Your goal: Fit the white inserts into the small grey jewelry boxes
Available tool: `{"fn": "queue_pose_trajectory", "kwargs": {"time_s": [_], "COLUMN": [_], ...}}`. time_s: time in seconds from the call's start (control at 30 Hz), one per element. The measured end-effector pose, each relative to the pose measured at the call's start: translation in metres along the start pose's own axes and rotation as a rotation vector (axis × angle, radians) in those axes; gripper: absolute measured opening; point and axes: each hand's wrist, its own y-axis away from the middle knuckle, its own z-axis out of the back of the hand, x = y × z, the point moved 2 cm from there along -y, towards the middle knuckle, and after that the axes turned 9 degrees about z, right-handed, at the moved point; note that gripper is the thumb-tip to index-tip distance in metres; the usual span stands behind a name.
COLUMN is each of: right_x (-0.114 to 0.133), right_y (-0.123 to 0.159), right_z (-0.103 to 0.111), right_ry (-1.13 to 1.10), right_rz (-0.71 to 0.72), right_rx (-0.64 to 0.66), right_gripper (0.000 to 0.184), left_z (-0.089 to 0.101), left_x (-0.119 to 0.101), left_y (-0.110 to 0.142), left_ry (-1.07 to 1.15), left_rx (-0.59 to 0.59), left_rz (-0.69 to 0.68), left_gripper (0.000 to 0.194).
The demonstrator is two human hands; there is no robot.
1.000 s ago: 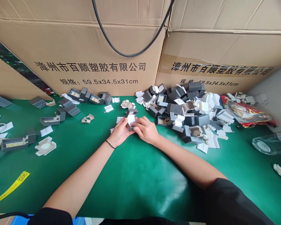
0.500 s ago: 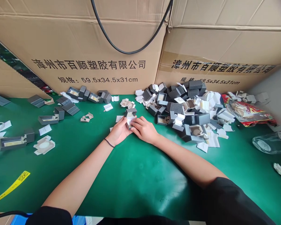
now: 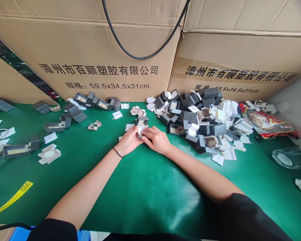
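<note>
A small dark grey box [image 3: 142, 121] stands between my hands near the middle of the table, its lid raised at the far side and a white piece showing inside. My left hand [image 3: 129, 141] is closed around the near left side of this box. From the right, my right hand [image 3: 156, 140] has its fingers bent over the near part, pressing at the white piece. The fingers hide most of the box's lower half. White card pieces [image 3: 129, 127] lie just left of the box, and crumpled beige inserts [image 3: 137, 111] lie behind it.
To the right is a heap of grey boxes [image 3: 189, 117] and white papers. A red food packet [image 3: 268, 122] and a clear glass [image 3: 288, 156] are farther right. Open grey boxes [image 3: 16, 151] and a yellow strip [image 3: 12, 199] lie left. Cardboard cartons [image 3: 102, 43] stand behind; a black cable [image 3: 140, 57] hangs ahead.
The whole view has shifted slightly, so things appear a little farther right. Both hands stay at the grey box, with only slight finger movement.
</note>
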Motion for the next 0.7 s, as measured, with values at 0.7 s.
{"fn": "queue_pose_trajectory", "kwargs": {"time_s": [0.7], "right_x": [-0.007], "right_y": [-0.0018], "right_z": [0.006], "right_ry": [-0.139], "right_rz": [-0.237], "right_rx": [-0.109], "right_gripper": [0.042], "left_z": [-0.0075], "left_x": [-0.0003], "left_y": [0.0072], "left_ry": [-0.078], "left_rx": [0.056], "left_rz": [0.009], "left_gripper": [0.032]}}
